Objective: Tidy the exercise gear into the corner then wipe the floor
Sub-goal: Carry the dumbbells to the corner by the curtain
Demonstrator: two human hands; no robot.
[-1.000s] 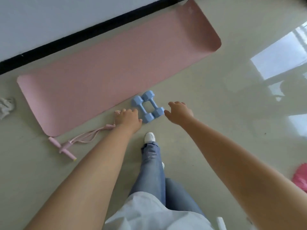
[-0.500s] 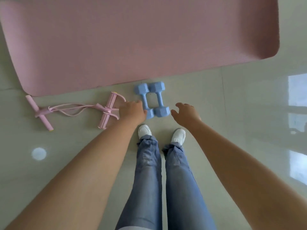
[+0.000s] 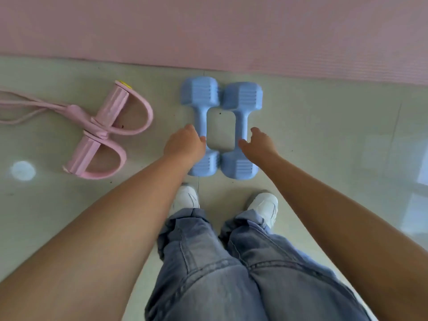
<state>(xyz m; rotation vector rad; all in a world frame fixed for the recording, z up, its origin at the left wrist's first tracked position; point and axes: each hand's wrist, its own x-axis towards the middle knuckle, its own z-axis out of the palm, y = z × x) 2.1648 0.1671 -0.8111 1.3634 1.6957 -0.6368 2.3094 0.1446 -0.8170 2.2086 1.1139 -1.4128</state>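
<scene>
Two light-blue dumbbells lie side by side on the pale floor, just in front of my feet. My left hand [image 3: 185, 143] curls round the handle of the left dumbbell [image 3: 200, 93], hiding the handle's lower half. My right hand [image 3: 257, 141] closes on the handle of the right dumbbell [image 3: 242, 96], thumb on the inner side and fingers on the outer side. Both dumbbells rest flat on the floor. A pink pedal resistance band [image 3: 111, 126] lies to their left, untouched.
A pink exercise mat [image 3: 208, 31] stretches across the top of the view, its edge just beyond the dumbbells. My white shoes [image 3: 187, 196] stand right behind the weights. Glossy floor extends to the right, with window reflections.
I have bent down closer to the floor. Both hands have moved from beside the dumbbells' near ends onto their handles, and the fingers have closed.
</scene>
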